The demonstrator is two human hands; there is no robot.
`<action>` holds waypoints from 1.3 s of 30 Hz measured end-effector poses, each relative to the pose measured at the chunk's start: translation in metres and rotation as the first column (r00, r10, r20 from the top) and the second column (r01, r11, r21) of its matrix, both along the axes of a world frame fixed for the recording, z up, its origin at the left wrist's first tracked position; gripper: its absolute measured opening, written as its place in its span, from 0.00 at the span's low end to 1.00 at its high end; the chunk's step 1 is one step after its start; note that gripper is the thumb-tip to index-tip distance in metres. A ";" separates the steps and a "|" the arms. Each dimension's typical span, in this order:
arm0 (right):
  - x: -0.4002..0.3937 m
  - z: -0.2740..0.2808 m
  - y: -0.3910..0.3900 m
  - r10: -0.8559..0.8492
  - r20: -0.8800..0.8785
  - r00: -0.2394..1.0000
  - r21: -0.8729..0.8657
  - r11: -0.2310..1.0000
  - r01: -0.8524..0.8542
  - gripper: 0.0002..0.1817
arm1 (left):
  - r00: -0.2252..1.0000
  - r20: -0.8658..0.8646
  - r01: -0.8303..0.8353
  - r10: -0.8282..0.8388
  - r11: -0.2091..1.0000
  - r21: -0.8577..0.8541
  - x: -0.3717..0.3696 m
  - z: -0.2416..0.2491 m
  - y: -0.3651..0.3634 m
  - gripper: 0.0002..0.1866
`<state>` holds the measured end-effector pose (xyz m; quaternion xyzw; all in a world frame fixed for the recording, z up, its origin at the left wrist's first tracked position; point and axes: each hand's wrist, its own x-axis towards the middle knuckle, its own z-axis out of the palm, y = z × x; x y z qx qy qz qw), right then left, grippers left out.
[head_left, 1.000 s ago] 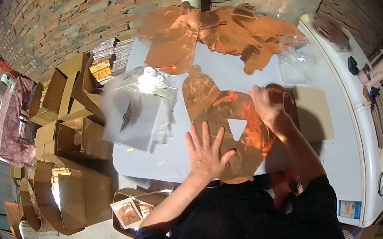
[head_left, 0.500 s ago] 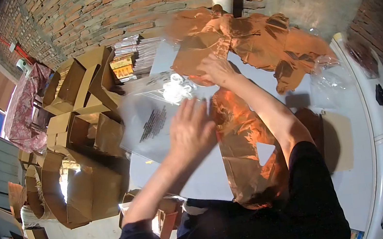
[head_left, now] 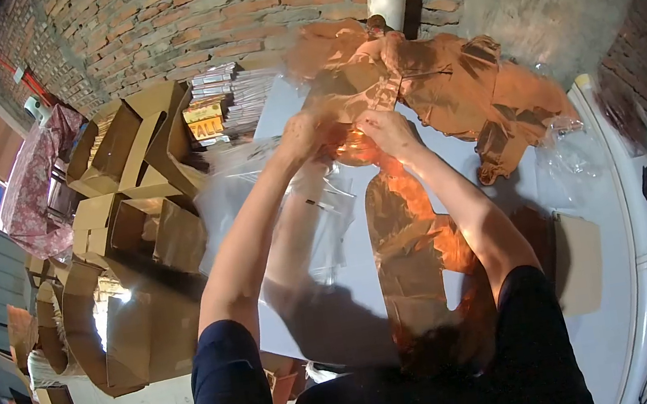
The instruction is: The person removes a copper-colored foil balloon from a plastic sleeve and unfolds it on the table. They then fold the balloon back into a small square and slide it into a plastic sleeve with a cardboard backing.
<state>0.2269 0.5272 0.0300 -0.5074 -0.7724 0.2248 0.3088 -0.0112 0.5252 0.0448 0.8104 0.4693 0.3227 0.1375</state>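
Both the left hand [head_left: 302, 135] and right hand [head_left: 388, 135] grip shiny copper foil [head_left: 406, 269] between curled fingers [head_left: 367, 122].

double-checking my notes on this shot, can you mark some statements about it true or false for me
1. The left hand and right hand are both on shiny orange foil. True.
2. The hands are at opposite ends of the table. False: they are close together.
3. Clear plastic lies on the table. True.
4. The wall is smooth all over. False: much of it is rough brick.
5. Open cardboard boxes stand left of the table. True.
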 end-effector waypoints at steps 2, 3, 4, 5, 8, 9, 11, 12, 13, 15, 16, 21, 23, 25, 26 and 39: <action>-0.002 0.002 -0.001 -0.031 -0.040 0.999 -0.034 0.999 0.030 0.14 | 0.998 -0.003 -0.055 0.055 0.994 -0.097 0.002 -0.007 0.012 0.12; -0.003 0.001 -0.001 -0.050 -0.087 0.995 -0.038 0.998 0.047 0.12 | 0.997 -0.007 -0.083 0.083 0.986 -0.148 0.005 -0.008 0.012 0.12; -0.004 0.000 0.000 -0.069 -0.134 0.989 -0.044 0.997 0.064 0.11 | 0.993 0.050 -0.099 0.110 0.976 -0.194 0.006 -0.009 0.012 0.11; -0.005 0.000 0.001 -0.064 -0.147 0.987 -0.058 0.997 0.056 0.11 | 0.984 0.106 -0.112 0.140 0.964 -0.240 0.007 -0.010 0.012 0.11; -0.010 0.002 0.008 -0.054 -0.224 0.973 -0.081 0.996 0.036 0.11 | 0.906 0.354 -0.061 0.231 0.900 -0.432 0.004 -0.025 0.022 0.11; -0.011 -0.002 0.011 -0.053 -0.275 0.960 -0.076 0.997 0.033 0.11 | 0.856 0.441 -0.018 0.269 0.869 -0.495 0.003 -0.030 0.025 0.12; -0.013 -0.008 0.016 -0.038 -0.405 0.914 -0.021 0.999 0.033 0.11 | 0.813 0.509 0.012 0.284 0.865 -0.502 0.000 -0.039 0.030 0.11; -0.015 -0.010 0.017 -0.021 -0.480 0.877 0.029 0.999 0.040 0.11 | 0.789 0.542 0.028 0.291 0.863 -0.504 -0.002 -0.043 0.033 0.11; -0.016 -0.010 0.019 0.000 -0.550 0.835 0.077 0.996 0.051 0.10 | 0.782 0.547 0.030 0.298 0.859 -0.511 -0.003 -0.046 0.036 0.11; -0.009 0.006 0.001 -0.068 -0.444 0.893 0.019 0.996 0.085 0.10 | 0.771 0.555 0.033 0.313 0.850 -0.526 -0.007 -0.053 0.040 0.11; -0.008 0.014 -0.010 -0.101 -0.385 0.917 -0.011 0.994 0.105 0.10 | 0.761 0.561 0.037 0.326 0.842 -0.539 -0.006 -0.046 0.035 0.09; -0.015 0.001 -0.013 -0.063 0.044 0.997 0.281 0.959 0.048 0.13 | 0.756 0.570 0.073 0.323 0.823 -0.563 -0.005 -0.035 0.030 0.08; -0.018 -0.002 -0.010 -0.086 0.069 0.994 0.286 0.956 0.062 0.13 | 0.760 0.564 0.088 0.322 0.810 -0.580 -0.004 -0.031 0.027 0.09; -0.022 -0.013 0.002 -0.060 -0.032 0.998 0.273 0.960 0.066 0.12 | 0.750 0.570 0.092 0.335 0.801 -0.591 -0.003 -0.025 0.023 0.10; -0.023 -0.019 0.007 -0.049 -0.083 0.995 0.265 0.962 0.069 0.11 | 0.739 0.578 0.091 0.345 0.799 -0.594 -0.002 -0.022 0.022 0.10; -0.035 -0.002 0.003 -0.043 -0.370 0.928 0.025 0.998 0.056 0.09 | 0.787 0.563 0.180 0.253 0.779 -0.601 -0.007 -0.023 0.019 0.09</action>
